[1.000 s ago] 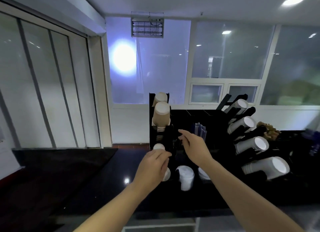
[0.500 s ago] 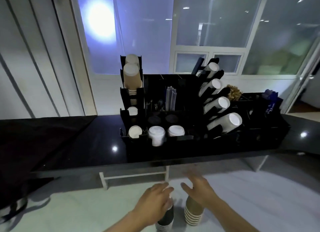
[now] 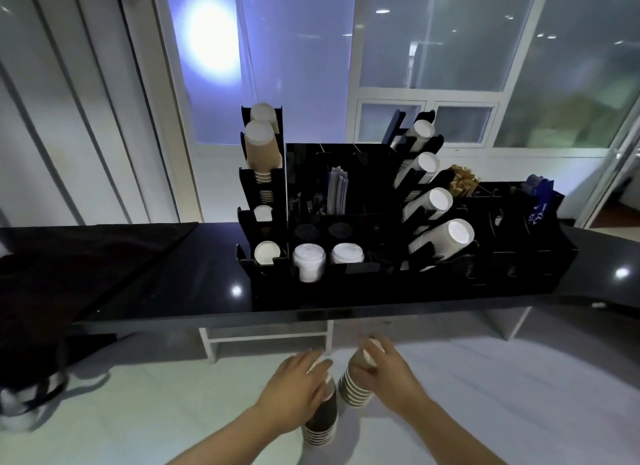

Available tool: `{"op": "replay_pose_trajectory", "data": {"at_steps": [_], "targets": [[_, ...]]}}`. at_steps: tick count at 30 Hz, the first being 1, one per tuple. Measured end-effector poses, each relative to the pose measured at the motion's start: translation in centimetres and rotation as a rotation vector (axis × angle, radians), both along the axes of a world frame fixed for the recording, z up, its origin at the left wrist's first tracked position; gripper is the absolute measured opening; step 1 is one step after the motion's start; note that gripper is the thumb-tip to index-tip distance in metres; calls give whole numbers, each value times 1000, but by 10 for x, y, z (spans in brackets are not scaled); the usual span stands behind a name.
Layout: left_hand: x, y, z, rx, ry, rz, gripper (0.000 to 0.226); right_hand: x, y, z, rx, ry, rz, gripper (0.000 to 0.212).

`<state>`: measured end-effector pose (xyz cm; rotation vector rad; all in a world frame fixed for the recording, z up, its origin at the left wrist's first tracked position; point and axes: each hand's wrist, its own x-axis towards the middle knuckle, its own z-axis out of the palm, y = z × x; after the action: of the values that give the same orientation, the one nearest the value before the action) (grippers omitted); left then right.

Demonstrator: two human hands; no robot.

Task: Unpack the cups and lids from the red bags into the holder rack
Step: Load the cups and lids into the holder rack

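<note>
Cups are in both hands at the bottom of the head view, low in front of the table. The left hand [image 3: 294, 392] curls its fingers [image 3: 317, 371] round the top of a dark brown cup stack [image 3: 320, 426]. The right hand [image 3: 388, 378] wraps round a lighter brown cup stack [image 3: 355, 385] just beside the first. Both stacks are bottom-up, rims downward.

Much of the job looks done. The black holder rack [image 3: 346, 274] on the table [image 3: 194, 274] already carries a good deal: kraft cups [image 3: 261, 149] in its tall left column, white cups [image 3: 436, 236] slanting out of the right-hand slots, and white lids [image 3: 309, 256] at the front, with dark lids [image 3: 306, 231] behind them. The two stacks in hand are not yet in the rack, so at least that much is left. No red bag shows clearly here, so I cannot tell how much more remains to unpack.

The table is glossy black and throws back the ceiling lights; a black cloth [image 3: 79, 253] lies over its left end. Sachets and straws fill compartments in the rack's middle and right. The floor [image 3: 519, 395] below is pale. Behind are white panelled walls and large windows, one of them flaring with a bright light.
</note>
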<state>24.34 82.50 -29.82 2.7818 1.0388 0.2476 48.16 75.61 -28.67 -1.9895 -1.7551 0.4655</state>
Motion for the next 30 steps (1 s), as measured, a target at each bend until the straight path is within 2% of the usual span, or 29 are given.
{"op": "replay_pose_trajectory", "data": {"at_steps": [4, 10, 15, 22, 30], "targets": [[-8, 30, 55, 225, -136, -19, 40, -12, 31, 81, 125, -25, 120, 61], [-28, 77, 144, 409, -304, 31, 34, -29, 76, 203, 354, -66, 250, 63], [-52, 109, 192, 442, -381, 144, 38, -55, 119, 274, 520, -76, 284, 60], [-79, 148, 211, 374, -398, 276, 45, -86, 174, 326, 663, -33, 294, 56], [-80, 200, 198, 279, -299, 289, 61, -120, 236, 332, 740, -58, 254, 52]]}}
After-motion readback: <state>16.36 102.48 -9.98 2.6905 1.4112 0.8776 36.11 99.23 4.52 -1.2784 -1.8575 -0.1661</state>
